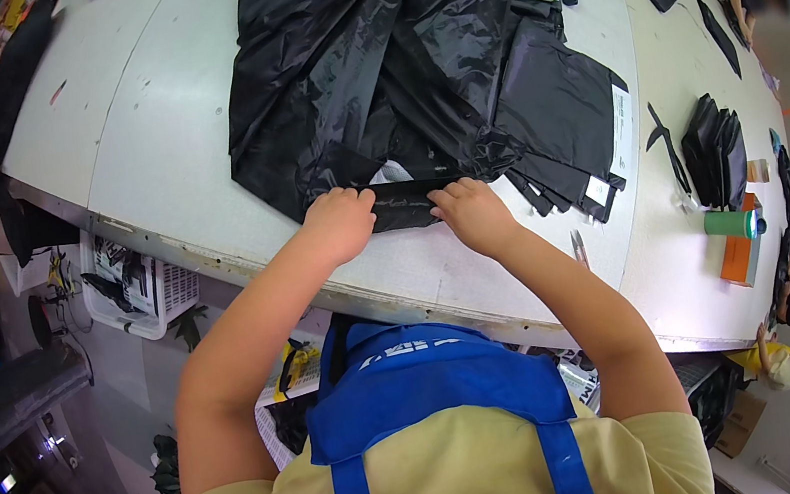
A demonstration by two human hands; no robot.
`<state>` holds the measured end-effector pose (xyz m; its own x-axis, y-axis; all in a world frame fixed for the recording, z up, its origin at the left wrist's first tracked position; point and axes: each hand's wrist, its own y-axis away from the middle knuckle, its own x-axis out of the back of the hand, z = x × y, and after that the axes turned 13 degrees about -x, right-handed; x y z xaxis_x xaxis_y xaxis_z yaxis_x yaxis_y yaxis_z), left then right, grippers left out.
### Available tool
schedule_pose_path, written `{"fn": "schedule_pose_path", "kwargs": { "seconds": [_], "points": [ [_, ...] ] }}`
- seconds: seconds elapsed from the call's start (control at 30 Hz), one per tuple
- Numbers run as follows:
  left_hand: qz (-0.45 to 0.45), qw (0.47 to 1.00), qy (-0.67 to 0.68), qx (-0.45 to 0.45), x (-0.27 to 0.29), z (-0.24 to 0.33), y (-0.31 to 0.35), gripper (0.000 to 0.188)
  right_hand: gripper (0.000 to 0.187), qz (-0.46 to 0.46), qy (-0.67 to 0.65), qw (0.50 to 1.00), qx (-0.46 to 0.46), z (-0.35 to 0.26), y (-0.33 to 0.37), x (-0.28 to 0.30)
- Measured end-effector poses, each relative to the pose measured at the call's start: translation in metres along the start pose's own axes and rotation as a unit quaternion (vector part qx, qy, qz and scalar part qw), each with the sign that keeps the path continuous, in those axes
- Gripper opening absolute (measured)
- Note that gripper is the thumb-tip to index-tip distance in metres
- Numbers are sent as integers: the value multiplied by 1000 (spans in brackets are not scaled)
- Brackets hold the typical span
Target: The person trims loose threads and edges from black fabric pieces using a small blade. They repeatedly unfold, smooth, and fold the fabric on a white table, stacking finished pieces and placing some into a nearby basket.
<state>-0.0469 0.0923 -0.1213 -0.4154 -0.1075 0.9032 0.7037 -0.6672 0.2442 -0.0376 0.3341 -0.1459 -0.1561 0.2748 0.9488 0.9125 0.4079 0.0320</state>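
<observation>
A shiny black garment (321, 75) lies spread and rumpled over the white table (166, 127) in front of me. Both hands pinch its near edge, a dark band (405, 207) with faint lettering, stretched between them. My left hand (343, 222) closes on the band's left end, fingers curled over it. At the right end, my right hand (473, 214) has its thumb and fingertips pressed on the same fabric. A small whitish patch (392, 172) shows in the folds just beyond the band.
Folded black fabric pieces (555, 93) with white paper labels lie right of the garment. Scissors (579, 247) rest near the table edge. Farther right are a green roll (730, 224) and an orange box (740, 257). A white basket (143, 282) stands below left. Other people work nearby.
</observation>
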Motion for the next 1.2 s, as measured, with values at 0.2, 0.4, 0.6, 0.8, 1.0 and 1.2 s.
{"fn": "schedule_pose_path", "kwargs": {
  "seconds": [0.2, 0.4, 0.6, 0.8, 1.0, 1.2],
  "points": [
    [182, 977, -111, -24, -8, 12, 3, 30, 11, -12, 32, 995, -91, -6, -17, -14],
    [225, 969, 87, -59, -48, 59, -39, 47, 16, 11, -101, 989, -104, 1, -16, -12],
    [237, 971, 11, -23, -48, 78, -43, 36, 40, 87, -129, 982, -107, 39, 10, 1],
    [190, 982, -3, 19, -51, 75, -62, 18, 36, -135, -251, 947, -150, 53, 5, 12],
    [268, 962, 55, 24, -68, 77, -61, 5, 35, -215, -467, 817, -261, 55, 14, 12],
    [247, 950, 178, 74, -47, 90, -58, 9, 35, -222, -518, 764, -313, 51, 13, 17]
  ]
}}
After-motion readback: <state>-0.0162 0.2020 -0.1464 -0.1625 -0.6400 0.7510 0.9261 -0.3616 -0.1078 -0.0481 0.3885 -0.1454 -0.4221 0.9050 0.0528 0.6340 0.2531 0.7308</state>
